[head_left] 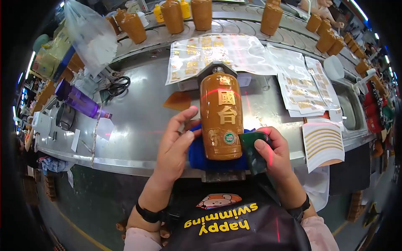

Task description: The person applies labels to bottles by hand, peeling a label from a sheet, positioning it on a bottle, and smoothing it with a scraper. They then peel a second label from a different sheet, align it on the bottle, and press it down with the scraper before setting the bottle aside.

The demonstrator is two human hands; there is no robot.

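Observation:
A brown glazed bottle (221, 125) with gold characters and a small round green emblem lies tilted on a dark holder (223, 176), its neck pointing away from me. Blue cloth (196, 153) pads it underneath. My left hand (173, 144) is beside the bottle's left side, fingers spread and slightly curled, fingertips close to the glaze. Pinched between the thumb and fingers of my right hand (272, 151) is a dark green flat sheet (253, 153), its edge right at the bottle's lower right side.
Sheets of gold lettering (217, 58) lie behind the bottle, with more decal sheets (301, 83) and a gold-striped sheet (323, 142) at right. A brown flat piece (177, 101) and purple bottle (79, 99) are left. Brown bottles (173, 16) line the conveyor (234, 25).

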